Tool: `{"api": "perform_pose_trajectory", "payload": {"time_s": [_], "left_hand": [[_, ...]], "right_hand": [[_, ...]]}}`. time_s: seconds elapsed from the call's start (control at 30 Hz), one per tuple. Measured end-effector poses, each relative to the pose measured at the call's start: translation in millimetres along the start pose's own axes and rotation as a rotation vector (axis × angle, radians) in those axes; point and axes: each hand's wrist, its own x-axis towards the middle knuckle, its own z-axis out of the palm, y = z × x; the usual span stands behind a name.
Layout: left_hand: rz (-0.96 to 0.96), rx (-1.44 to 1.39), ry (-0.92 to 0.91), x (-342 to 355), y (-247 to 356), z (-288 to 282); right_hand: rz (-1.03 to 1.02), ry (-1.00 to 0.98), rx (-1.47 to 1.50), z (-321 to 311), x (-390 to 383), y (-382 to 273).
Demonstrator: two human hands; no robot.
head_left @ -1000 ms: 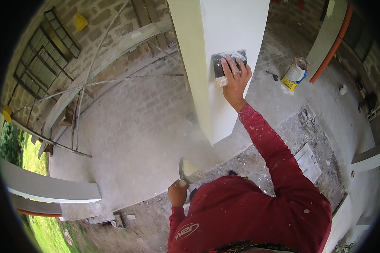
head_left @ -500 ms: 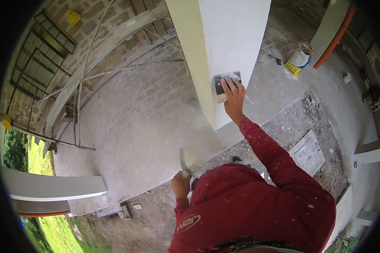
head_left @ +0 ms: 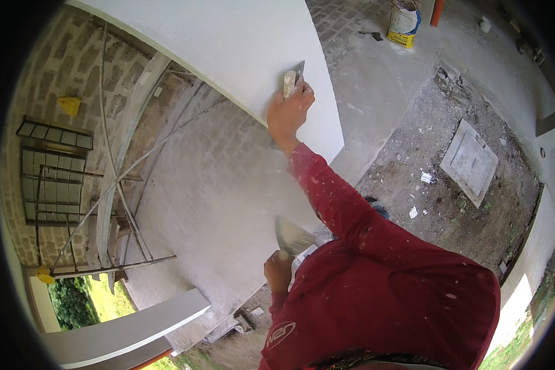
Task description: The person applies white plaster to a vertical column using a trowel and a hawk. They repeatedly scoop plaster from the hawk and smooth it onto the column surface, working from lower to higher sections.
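Right hand (head_left: 290,114) is raised, grip clamped on the pale handle of a small putty knife (head_left: 293,77); the blade tip rests against the white plastered column (head_left: 240,43), near its lower right face. The arm is in a red long sleeve (head_left: 333,197) speckled with white spatter.

Left hand (head_left: 279,271) is low, close to the chest, grip clamped around the handle of a wider putty knife (head_left: 293,235). Blade points up and to the right, greyish filler on it, not touching the column. The two tools are well apart.

The column runs from top left down to the middle of the view, smooth white face with a curved edge from lens bend. Below and left of it is a paved brick floor (head_left: 191,203), dusty and pale.

On that floor to the left: thin metal rods and a frame (head_left: 114,203) lying across each other, and a metal grid panel (head_left: 52,169) against the brick wall. A small yellow object (head_left: 69,105) sits above the grid.

Right side: a patch of bare dirt (head_left: 438,203) with a square concrete cover slab (head_left: 472,161) and a few white scraps. Top of view: white bucket with a yellow base (head_left: 404,23) on the concrete, an orange pipe (head_left: 439,11) just beside it.

Lower left: a white beam (head_left: 123,330), grass (head_left: 80,299) behind it.
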Motion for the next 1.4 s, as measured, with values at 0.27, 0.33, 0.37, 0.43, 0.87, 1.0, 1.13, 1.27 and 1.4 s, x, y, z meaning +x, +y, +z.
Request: {"api": "perform_pose_trajectory", "payload": {"time_s": [0.27, 0.33, 0.37, 0.43, 0.87, 1.0, 1.13, 1.27, 1.4], "left_hand": [[-0.055, -0.006, -0.029, -6.6, 2.5, 6.1], [-0.112, 0.067, -0.082, -5.7, 6.0, 7.7], [-0.099, 0.089, -0.076, -4.6, 8.4, 7.5], [-0.075, 0.121, -0.072, -2.6, 12.8, 7.7], [-0.067, 0.001, -0.038, 7.2, 39.0, 13.9], [-0.078, -0.021, -0.029, -1.2, 25.5, 14.6], [-0.051, 0.172, -0.055, -0.1, 34.2, 13.9], [-0.022, 0.082, -0.072, 10.1, 50.4, 7.5], [-0.023, -0.064, -0.035, 11.2, 38.8, 10.1]], "right_hand": [[0.177, -0.114, 0.044, -8.7, 61.2, 2.3], [-0.091, -0.134, 0.018, -2.9, 61.5, -13.1], [0.058, -0.118, -0.004, -4.2, 65.9, -17.0], [0.285, -0.154, -0.042, -15.5, 92.3, -16.2], [0.404, -0.114, -0.062, 19.4, 119.2, 94.3], [1.142, -0.133, 0.248, 25.8, 119.7, 200.6], [0.464, -0.213, 0.094, 29.7, 16.6, 116.9], [0.31, -0.247, 0.081, 7.0, -30.3, 50.7], [0.803, -0.269, 0.431, -11.8, -2.4, 64.4]]}}
